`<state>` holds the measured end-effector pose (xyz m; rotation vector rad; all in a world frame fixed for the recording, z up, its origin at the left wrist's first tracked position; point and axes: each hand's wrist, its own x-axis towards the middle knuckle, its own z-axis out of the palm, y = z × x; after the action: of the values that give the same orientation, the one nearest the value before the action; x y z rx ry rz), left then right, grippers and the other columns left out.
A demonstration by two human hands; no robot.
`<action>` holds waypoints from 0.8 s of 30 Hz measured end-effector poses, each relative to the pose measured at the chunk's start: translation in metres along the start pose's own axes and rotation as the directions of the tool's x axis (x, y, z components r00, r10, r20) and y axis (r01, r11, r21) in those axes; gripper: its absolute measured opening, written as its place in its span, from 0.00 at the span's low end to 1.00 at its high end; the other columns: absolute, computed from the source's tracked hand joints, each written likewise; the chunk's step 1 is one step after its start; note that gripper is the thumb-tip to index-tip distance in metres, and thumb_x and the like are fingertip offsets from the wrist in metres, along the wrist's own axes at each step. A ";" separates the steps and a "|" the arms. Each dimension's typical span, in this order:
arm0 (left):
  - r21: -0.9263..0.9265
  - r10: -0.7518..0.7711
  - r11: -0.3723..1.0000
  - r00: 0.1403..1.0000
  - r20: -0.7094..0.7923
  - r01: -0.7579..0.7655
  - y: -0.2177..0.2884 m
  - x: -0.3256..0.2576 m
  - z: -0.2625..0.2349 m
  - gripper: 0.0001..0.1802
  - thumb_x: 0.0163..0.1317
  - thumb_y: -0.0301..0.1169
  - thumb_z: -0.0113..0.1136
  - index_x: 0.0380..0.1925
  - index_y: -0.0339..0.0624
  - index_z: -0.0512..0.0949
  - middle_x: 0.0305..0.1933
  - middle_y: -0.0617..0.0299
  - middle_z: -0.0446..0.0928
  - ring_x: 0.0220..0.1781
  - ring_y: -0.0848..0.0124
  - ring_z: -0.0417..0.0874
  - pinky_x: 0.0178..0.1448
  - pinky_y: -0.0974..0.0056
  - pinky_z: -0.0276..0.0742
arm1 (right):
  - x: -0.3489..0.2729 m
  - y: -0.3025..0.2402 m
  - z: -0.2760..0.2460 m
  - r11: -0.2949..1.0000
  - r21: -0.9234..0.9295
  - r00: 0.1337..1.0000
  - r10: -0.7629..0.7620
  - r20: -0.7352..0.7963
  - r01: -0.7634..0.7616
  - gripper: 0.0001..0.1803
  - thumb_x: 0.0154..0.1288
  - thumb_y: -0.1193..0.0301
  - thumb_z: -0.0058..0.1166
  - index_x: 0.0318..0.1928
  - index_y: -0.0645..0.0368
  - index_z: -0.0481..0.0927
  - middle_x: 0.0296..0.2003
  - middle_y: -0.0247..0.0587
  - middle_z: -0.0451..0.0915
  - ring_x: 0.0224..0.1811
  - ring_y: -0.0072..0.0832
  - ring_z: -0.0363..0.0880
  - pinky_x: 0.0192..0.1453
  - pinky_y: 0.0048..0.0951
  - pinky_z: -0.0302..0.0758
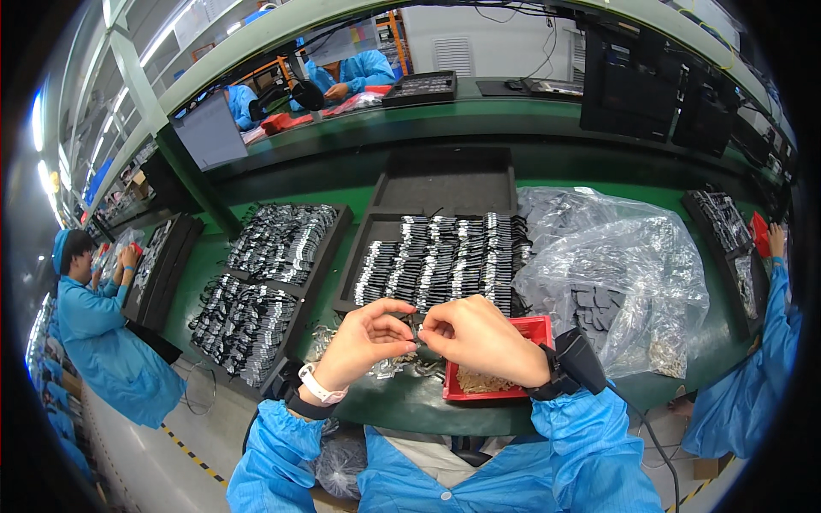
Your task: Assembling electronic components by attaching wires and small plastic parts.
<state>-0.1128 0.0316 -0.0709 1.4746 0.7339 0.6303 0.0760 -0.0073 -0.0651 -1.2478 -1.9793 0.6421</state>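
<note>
My left hand (366,344) and my right hand (486,339) meet fingertip to fingertip above the near edge of the green workbench (398,409). Both are closed in a pinch around something tiny. A whitish speck shows between them, too small to name. Below my right hand is a red tray (451,386) of small tan pieces, partly covered by the wrist. Loose small silvery parts (386,368) lie on the bench under my left hand. Just beyond my hands, a black foam tray (363,229) holds rows of small black-and-silver parts with short dark leads.
Another tray of similar parts (256,295) stands at left. A clear plastic bag (620,256) with dark and tan pieces spreads at right. Behind are an empty black tray (445,184) and dark monitors (629,90). Co-workers (111,325) in blue stand at both sides; others sit opposite.
</note>
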 end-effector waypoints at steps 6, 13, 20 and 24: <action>0.017 -0.034 0.999 0.998 -0.061 0.035 0.003 -0.003 0.000 0.24 0.48 0.16 0.59 0.48 0.34 0.68 0.31 0.59 0.77 0.36 0.74 0.79 0.43 0.72 0.76 | 0.000 0.000 -0.001 1.000 0.017 0.999 0.011 0.032 -0.011 0.09 0.50 0.72 0.53 0.27 0.67 0.79 0.20 0.48 0.78 0.23 0.34 0.80 0.29 0.28 0.74; 0.011 -0.025 1.000 0.997 -0.077 0.026 0.005 -0.006 -0.007 0.23 0.48 0.16 0.59 0.47 0.33 0.68 0.31 0.56 0.79 0.35 0.74 0.80 0.42 0.72 0.75 | 0.000 0.001 -0.003 0.999 0.035 0.996 -0.002 0.087 -0.001 0.09 0.50 0.71 0.55 0.27 0.65 0.79 0.19 0.46 0.78 0.22 0.32 0.79 0.29 0.26 0.74; 0.018 -0.012 1.000 0.998 -0.064 0.013 0.003 -0.007 -0.011 0.20 0.50 0.18 0.59 0.46 0.32 0.69 0.31 0.57 0.80 0.36 0.76 0.80 0.42 0.74 0.73 | 0.000 0.001 -0.006 0.998 0.013 0.992 -0.055 0.115 0.054 0.08 0.49 0.70 0.56 0.26 0.63 0.80 0.19 0.45 0.78 0.21 0.33 0.78 0.28 0.27 0.73; 0.004 -0.013 1.000 0.993 -0.115 0.014 0.004 -0.008 -0.013 0.18 0.49 0.16 0.58 0.43 0.30 0.70 0.30 0.55 0.79 0.35 0.73 0.80 0.43 0.72 0.74 | 0.000 0.005 -0.005 0.997 -0.024 0.992 -0.077 0.104 0.080 0.08 0.49 0.70 0.57 0.27 0.63 0.80 0.19 0.44 0.78 0.21 0.31 0.78 0.27 0.26 0.72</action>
<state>-0.1275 0.0334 -0.0664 1.4455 0.8346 0.7083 0.0827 -0.0052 -0.0659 -1.1681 -2.1173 0.6530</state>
